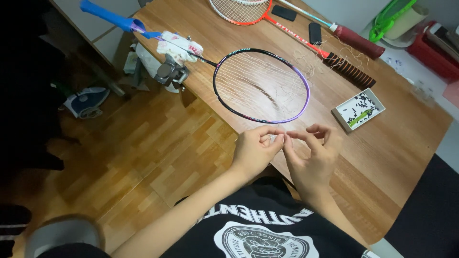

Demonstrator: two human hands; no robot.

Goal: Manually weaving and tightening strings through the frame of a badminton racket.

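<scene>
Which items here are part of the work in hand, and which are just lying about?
In use: left hand, right hand, thin string, clamped purple-framed racket, table clamp.

Lying about: orange racket, box of small parts, loose string tangle, shoe on floor.

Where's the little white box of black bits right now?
In the head view, the small box sits on the table, right of the clamped racket and beyond the right hand.

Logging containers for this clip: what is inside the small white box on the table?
The small white box lies open on the wooden table, holding many tiny dark pieces and a green item. What the pieces are is too small to tell.
</scene>
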